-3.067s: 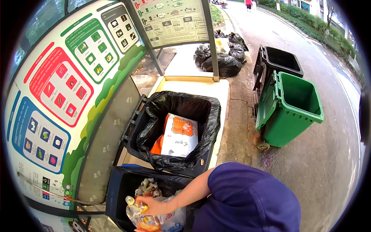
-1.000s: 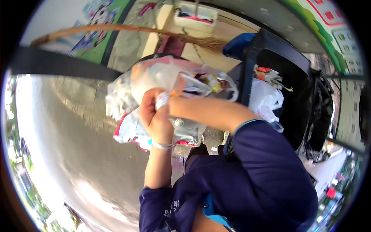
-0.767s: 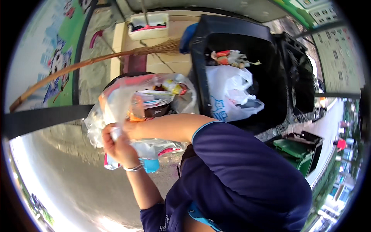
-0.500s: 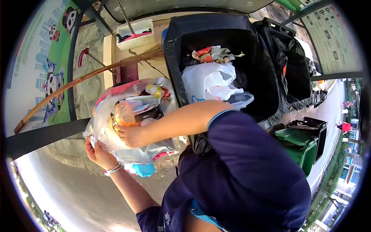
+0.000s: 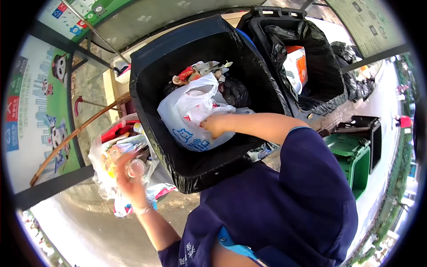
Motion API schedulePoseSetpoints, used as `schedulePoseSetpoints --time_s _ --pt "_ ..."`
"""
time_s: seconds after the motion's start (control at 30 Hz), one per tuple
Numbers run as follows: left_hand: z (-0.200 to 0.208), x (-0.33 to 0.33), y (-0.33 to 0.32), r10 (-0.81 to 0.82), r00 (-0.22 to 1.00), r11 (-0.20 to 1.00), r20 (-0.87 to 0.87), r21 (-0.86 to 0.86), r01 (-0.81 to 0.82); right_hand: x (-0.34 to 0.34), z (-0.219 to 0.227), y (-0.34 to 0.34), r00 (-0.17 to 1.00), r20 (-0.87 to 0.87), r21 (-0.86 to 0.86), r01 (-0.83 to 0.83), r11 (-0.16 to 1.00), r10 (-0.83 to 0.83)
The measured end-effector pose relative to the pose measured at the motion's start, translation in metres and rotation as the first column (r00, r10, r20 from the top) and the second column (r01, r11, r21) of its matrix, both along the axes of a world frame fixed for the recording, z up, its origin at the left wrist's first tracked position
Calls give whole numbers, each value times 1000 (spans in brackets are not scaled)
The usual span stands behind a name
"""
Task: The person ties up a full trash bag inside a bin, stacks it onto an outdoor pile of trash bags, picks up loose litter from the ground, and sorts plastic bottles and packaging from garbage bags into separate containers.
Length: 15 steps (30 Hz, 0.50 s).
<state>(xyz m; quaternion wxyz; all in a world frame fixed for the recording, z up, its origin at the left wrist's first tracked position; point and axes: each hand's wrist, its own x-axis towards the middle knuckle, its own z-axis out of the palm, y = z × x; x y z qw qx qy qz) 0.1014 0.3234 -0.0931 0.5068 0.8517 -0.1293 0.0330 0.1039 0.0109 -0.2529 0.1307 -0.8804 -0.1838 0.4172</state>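
Inside the large black-lined bin (image 5: 167, 175), my right hand (image 5: 215, 125) is closed on the white plastic bag (image 5: 173, 111), which has a blue print on its lower side. Its fingertips are partly lost in the bag's folds. My left hand (image 5: 129, 180) is smeared by motion. Its fingers look apart, and it appears to hold nothing. It is over the clear plastic sack (image 5: 100, 155) left of the bin, which is full of recyclables. A clear plastic cup or bottle (image 5: 136, 167) shows beside its thumb. Food scraps (image 5: 191, 73) lie behind the white bag.
A second black-lined bin (image 5: 331, 82) stands to the right, with an orange-and-white bag (image 5: 296, 69) inside. Green bins (image 5: 349, 153) are farther right. A wooden broom handle (image 5: 73, 144) slants across the left, in front of a printed panel (image 5: 46, 102).
My right hand has left the clear sack and moved right into the big bin, onto the white bag. My left hand has let go of the sack's edge. The view has shifted right.
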Motion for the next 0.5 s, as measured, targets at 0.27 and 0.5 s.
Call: schedulePoseSetpoints --time_s 0.27,0.5 --pt "-157 23 -160 -464 866 516 -189 736 437 -58 -2 31 984 157 634 -170 755 90" --pt "-138 69 -143 -176 980 966 97 209 152 -22 -27 -21 832 333 653 135 745 -443"
